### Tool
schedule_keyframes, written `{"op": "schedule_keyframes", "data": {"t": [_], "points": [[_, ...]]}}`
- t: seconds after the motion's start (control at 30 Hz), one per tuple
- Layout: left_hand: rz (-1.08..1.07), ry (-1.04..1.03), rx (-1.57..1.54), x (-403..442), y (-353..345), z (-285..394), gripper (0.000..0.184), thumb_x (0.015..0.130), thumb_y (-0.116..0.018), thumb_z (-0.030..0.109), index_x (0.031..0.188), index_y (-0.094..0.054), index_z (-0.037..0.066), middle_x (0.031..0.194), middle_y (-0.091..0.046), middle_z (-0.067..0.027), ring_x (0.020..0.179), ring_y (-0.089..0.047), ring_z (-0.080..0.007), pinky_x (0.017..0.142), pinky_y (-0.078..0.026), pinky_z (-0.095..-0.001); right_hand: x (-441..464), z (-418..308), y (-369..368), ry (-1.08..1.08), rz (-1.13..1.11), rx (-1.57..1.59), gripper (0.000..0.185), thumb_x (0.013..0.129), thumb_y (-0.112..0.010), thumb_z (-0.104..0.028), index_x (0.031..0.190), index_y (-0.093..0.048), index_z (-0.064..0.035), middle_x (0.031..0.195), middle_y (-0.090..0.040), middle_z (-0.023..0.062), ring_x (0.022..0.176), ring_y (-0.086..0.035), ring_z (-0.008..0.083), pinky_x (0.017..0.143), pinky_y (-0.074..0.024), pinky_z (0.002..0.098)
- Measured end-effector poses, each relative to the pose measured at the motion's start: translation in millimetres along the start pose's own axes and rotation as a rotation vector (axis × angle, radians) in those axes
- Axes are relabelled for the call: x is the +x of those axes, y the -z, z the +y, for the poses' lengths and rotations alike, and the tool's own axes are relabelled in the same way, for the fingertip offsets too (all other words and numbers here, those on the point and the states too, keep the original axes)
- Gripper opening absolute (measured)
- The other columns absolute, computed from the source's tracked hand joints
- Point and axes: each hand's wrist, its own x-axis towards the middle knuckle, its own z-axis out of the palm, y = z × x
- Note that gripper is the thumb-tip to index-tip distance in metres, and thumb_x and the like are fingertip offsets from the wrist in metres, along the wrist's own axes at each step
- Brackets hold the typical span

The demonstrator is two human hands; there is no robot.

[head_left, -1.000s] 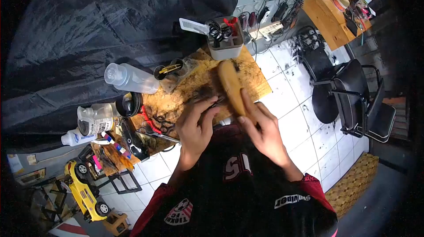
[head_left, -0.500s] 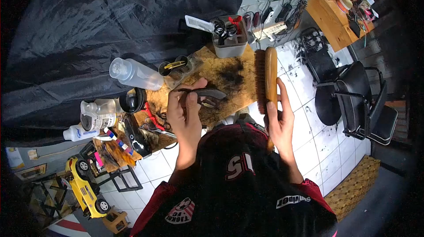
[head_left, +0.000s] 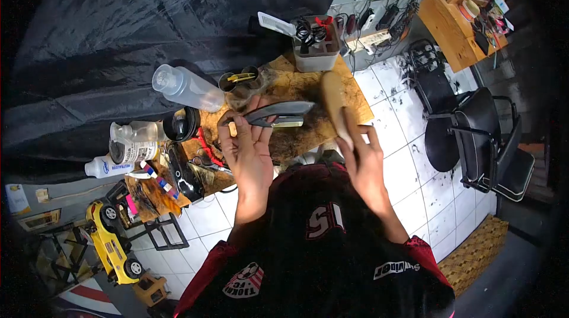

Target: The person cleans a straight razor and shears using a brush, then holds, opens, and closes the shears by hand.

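My left hand (head_left: pixel 252 164) holds a straight razor (head_left: pixel 283 109) with a dark curved handle and a pale metal part, pointing right above the wooden table (head_left: pixel 357 101). Its fingers pinch the razor's left end. In my right hand (head_left: pixel 364 167) is a wooden brush (head_left: pixel 333 96), gripped by its lower handle. The smooth wooden back of the brush faces up, so its bristles are hidden. Brush and razor are close together but apart. Dark hair clippings lie on the tabletop beneath them.
A grey bin (head_left: pixel 317 57) holding a comb and cords stands at the table's back. Left are a clear bottle (head_left: pixel 188 88), dark cups (head_left: pixel 240 78), a black clipper (head_left: pixel 185 173) and a white bottle (head_left: pixel 109 167). A black chair (head_left: pixel 480 131) stands right, on the tiled floor.
The brush has turned from bristles sideways to back up and tilted left, nearer the razor. My left hand has turned palm up, showing more of the razor. The view has shifted slightly.
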Motion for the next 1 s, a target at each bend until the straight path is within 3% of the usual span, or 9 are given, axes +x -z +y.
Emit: {"op": "schedule_keyframes", "data": {"t": [0.2, 0.23, 0.33, 0.4, 0.47, 0.6, 0.83, 0.93, 1.0], "points": [[-0.005, -0.023, -0.1, -6.2, 10.3, -26.9, 0.016, 0.099, -0.044, 0.017, 0.114, -0.039, 0.013, 0.118, -0.053, -0.0093, 0.109, -0.054, -0.0215, 0.09, -0.047, -0.0361, 3.6, -35.4, 9.8, 0.016, -0.14, 0.262, 0.063, 0.08, -0.066, -0.003, 0.138, -0.041, -0.0032, 0.105, -0.05, 0.0201, 0.09, -0.058, 0.028, 0.069, -0.0511, 0.0332], [0.228, 0.098, -0.024, -11.5, -23.7, -10.0, 0.017, 0.098, -0.047, 0.017, 0.114, -0.04, 0.016, 0.106, -0.052, -0.0008, 0.089, -0.051, -0.0115, 0.084, -0.046, -0.0297, 2.9, -35.3, 4.0, 0.118, -0.185, 0.275, 0.063, 0.08, -0.067, -0.004, 0.137, -0.042, -0.0042, 0.104, -0.05, 0.0197, 0.09, -0.058, 0.0279, 0.07, -0.0513, 0.0329], [0.243, 0.123, -0.071, -14.5, -22.5, -12.7, 0.019, 0.097, -0.049, 0.018, 0.114, -0.04, 0.017, 0.103, -0.053, -0.0001, 0.084, -0.05, -0.0099, 0.083, -0.046, -0.0274, -1.9, -26.0, -12.3, 0.195, -0.29, 0.294, 0.062, 0.078, -0.07, -0.006, 0.135, -0.046, -0.0069, 0.103, -0.05, 0.0184, 0.092, -0.058, 0.0278, 0.073, -0.0519, 0.0329], [-0.373, 0.017, -0.481, 7.1, 7.7, -15.8, 0.017, 0.099, -0.044, 0.019, 0.115, -0.039, 0.014, 0.111, -0.056, -0.0084, 0.101, -0.057, -0.0185, 0.087, -0.049, -0.0333, -4.4, -12.6, -13.7, 0.097, -0.179, 0.206, 0.06, 0.079, -0.068, -0.003, 0.135, -0.046, -0.0072, 0.103, -0.049, 0.018, 0.091, -0.059, 0.0288, 0.073, -0.0526, 0.0328], [0.058, 0.017, -0.059, -6.7, -1.5, -14.0, 0.018, 0.1, -0.041, 0.021, 0.116, -0.037, 0.014, 0.124, -0.052, -0.0158, 0.109, -0.056, -0.0218, 0.094, -0.047, -0.0381, -3.1, -1.9, -3.4, 0.02, -0.106, 0.167, 0.057, 0.08, -0.063, 0.001, 0.134, -0.046, -0.0049, 0.099, -0.052, 0.0164, 0.087, -0.061, 0.0255, 0.076, -0.0534, 0.0334], [0.016, 0.005, -0.09, -8.3, 6.6, -17.2, 0.012, 0.099, -0.043, 0.016, 0.111, -0.042, 0.013, 0.139, -0.039, -0.024, 0.111, -0.055, -0.0205, 0.1, -0.044, -0.0433, 4.0, -3.5, 6.8, -0.125, 0.004, 0.075, 0.055, 0.08, -0.063, 0.0, 0.133, -0.047, -0.0017, 0.093, -0.055, 0.0169, 0.087, -0.061, 0.0244, 0.075, -0.0524, 0.033], [0.074, -0.017, 0.013, -12.9, 1.0, -24.1, 0.018, 0.099, -0.043, 0.02, 0.116, -0.039, 0.015, 0.124, -0.051, -0.0141, 0.11, -0.055, -0.02, 0.089, -0.05, -0.0358, -5.9, -18.5, -0.1, 0.231, -0.229, 0.27, 0.052, 0.079, -0.066, -0.004, 0.13, -0.051, -0.0021, 0.101, -0.054, 0.017, 0.085, -0.063, 0.0247, 0.072, -0.0523, 0.0324], [0.015, -0.017, -0.053, -8.6, 2.5, -16.1, 0.018, 0.098, -0.046, 0.019, 0.115, -0.042, 0.015, 0.116, -0.055, -0.0073, 0.109, -0.055, -0.0177, 0.089, -0.051, -0.0357, -6.6, -0.1, -5.4, 0.161, -0.048, 0.121, 0.051, 0.081, -0.064, -0.003, 0.13, -0.05, -0.0023, 0.099, -0.054, 0.0157, 0.079, -0.063, 0.0246, 0.068, -0.0531, 0.0334], [0.096, -0.073, 0.027, -7.0, 8.8, -17.4, 0.02, 0.098, -0.045, 0.019, 0.114, -0.037, 0.011, 0.119, -0.054, -0.0125, 0.108, -0.057, -0.0201, 0.086, -0.053, -0.0416, -4.3, 0.8, 0.2, -0.173, -0.008, 0.203, 0.047, 0.086, -0.058, -0.002, 0.132, -0.049, -0.0027, 0.094, -0.055, 0.0128, 0.081, -0.057, 0.0181, 0.07, -0.0465, 0.0293]]}}
